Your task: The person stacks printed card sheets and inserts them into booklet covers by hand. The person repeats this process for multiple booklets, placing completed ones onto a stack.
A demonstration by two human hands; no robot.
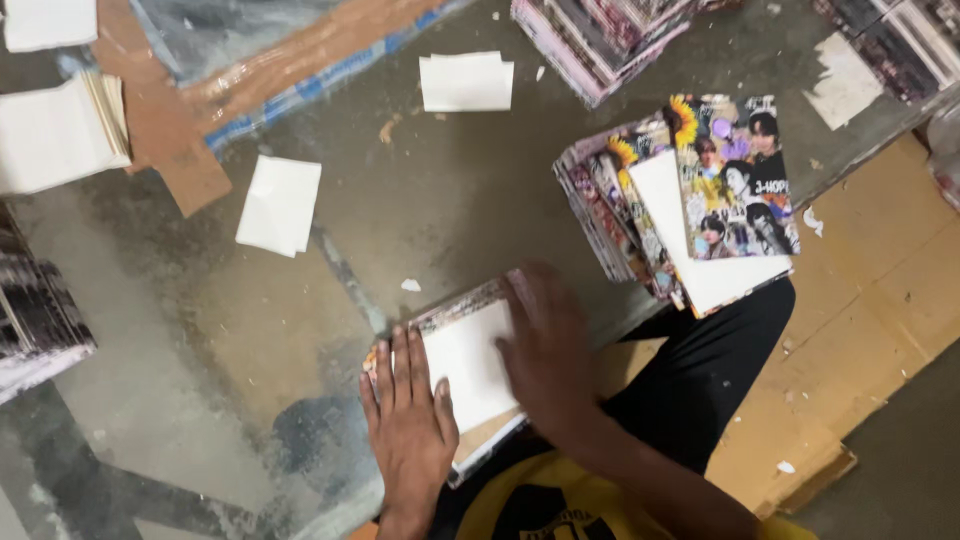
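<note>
Both hands work on a small stack of booklets (455,365) lying on the grey floor (250,340) at about 6 o'clock in the view, just in front of the person's lap. The topmost sheet of that stack is plain white, with a printed, colourful edge showing along its far side. The left hand (408,425) lies flat with fingers spread and straight, palm down on the stack's near-left corner, gripping nothing. The right hand (550,350) is blurred; it rests over the stack's right side with fingers loosely extended, and whether it pinches a sheet cannot be told.

At 2 o'clock from the hands sits a fanned pile of photo-collage booklets (690,200), one white page exposed among the covers. More stacked printed booklets (600,35) lie at 12 o'clock, and another dark stack (35,320) at 9 o'clock. Loose white paper pieces (280,205) lie at 10 o'clock and at 12 o'clock, and a thick stack of white sheets (55,135) sits far left. Flattened brown cardboard (870,300) covers the floor at 3 o'clock.
</note>
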